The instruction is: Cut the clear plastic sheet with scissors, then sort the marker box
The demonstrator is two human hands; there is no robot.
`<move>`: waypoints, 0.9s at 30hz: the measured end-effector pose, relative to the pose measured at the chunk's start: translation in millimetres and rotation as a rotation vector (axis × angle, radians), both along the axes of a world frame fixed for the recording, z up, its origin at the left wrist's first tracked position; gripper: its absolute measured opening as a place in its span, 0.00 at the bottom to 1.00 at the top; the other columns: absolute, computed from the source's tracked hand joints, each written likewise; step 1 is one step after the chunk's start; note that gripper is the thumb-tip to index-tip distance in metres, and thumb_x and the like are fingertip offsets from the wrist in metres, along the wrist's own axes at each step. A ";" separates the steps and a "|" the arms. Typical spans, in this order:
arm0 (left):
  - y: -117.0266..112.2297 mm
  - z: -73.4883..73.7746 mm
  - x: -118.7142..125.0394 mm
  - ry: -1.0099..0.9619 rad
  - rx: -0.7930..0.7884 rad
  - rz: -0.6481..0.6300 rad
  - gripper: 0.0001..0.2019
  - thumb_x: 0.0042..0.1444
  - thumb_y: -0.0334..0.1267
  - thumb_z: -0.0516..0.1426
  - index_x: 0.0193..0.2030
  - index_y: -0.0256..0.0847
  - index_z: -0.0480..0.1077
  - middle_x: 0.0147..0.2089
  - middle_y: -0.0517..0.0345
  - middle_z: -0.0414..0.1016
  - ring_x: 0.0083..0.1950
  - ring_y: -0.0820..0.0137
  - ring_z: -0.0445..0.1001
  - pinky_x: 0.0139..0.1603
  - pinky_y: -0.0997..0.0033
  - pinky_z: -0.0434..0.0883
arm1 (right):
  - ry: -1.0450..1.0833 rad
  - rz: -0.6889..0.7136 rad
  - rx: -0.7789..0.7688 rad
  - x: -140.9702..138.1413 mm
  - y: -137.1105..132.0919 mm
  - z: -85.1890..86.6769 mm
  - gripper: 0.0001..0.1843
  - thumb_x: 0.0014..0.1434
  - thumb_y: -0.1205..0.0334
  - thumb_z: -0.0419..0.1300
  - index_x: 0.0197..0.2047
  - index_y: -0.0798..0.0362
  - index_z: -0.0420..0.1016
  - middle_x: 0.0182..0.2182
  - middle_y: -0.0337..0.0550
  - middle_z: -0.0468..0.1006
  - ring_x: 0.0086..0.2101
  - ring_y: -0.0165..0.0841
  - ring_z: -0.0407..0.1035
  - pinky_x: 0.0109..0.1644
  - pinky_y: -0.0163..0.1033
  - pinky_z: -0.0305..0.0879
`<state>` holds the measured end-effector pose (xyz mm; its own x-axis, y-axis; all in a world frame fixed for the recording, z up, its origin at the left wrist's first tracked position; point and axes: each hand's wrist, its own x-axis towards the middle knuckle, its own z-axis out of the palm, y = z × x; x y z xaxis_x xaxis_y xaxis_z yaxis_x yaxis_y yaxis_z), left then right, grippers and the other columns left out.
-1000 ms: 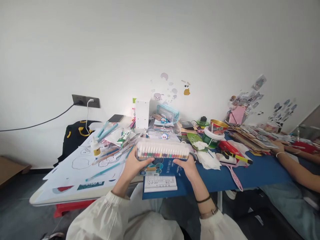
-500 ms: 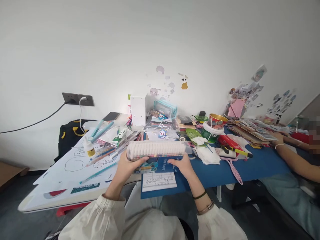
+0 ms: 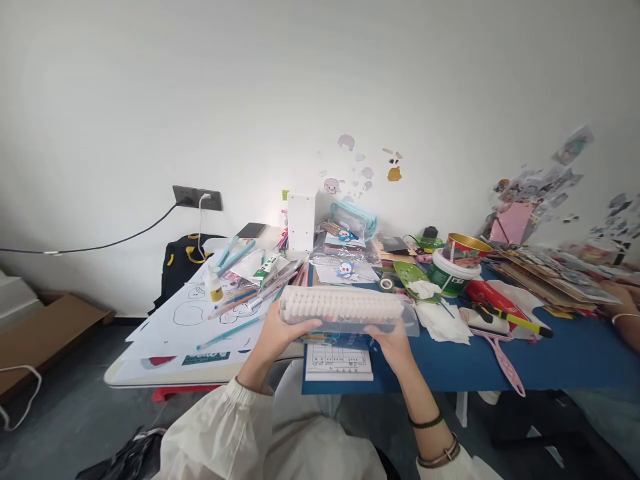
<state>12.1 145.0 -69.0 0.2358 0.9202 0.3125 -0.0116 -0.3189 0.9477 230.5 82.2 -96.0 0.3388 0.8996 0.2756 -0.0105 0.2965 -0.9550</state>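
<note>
A clear plastic case of markers point(image 3: 343, 308), its rows of white caps turned toward me, is held up over the near edge of the blue table point(image 3: 550, 357). My left hand point(image 3: 280, 333) grips its left end, thumb across the front. My right hand point(image 3: 395, 340) holds the right end from below, fingers curled under it. A blue booklet shows just under the case, and a small white printed card point(image 3: 339, 362) lies on the table beneath my hands.
White drawing sheets point(image 3: 190, 320) with pencils and a small glue bottle point(image 3: 215, 288) lie left. Behind are a white box point(image 3: 301, 220), a pencil pouch point(image 3: 353, 220), a green tub point(image 3: 450, 272), tissues point(image 3: 443, 320) and a pink comb point(image 3: 503, 357). Another person's arm point(image 3: 625, 313) rests at right.
The case has been tipped up, so its white caps face me instead of the coloured barrels. My view has swung left, bringing more floor and cardboard into sight.
</note>
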 end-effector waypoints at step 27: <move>-1.5 -2.1 8.2 -0.052 0.058 0.019 0.21 0.37 0.43 0.68 0.38 0.36 0.73 0.38 0.53 0.80 0.41 0.60 0.77 0.42 0.66 0.73 | -0.175 -0.361 -0.103 12.1 5.0 -25.9 0.26 0.32 0.52 0.71 0.35 0.55 0.75 0.34 0.49 0.81 0.41 0.49 0.74 0.49 0.54 0.68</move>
<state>20.4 143.5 -71.1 0.2001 0.9043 0.3772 -0.0535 -0.3743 0.9258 242.6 87.3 -121.8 0.5939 0.7572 0.2718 0.2419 0.1541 -0.9580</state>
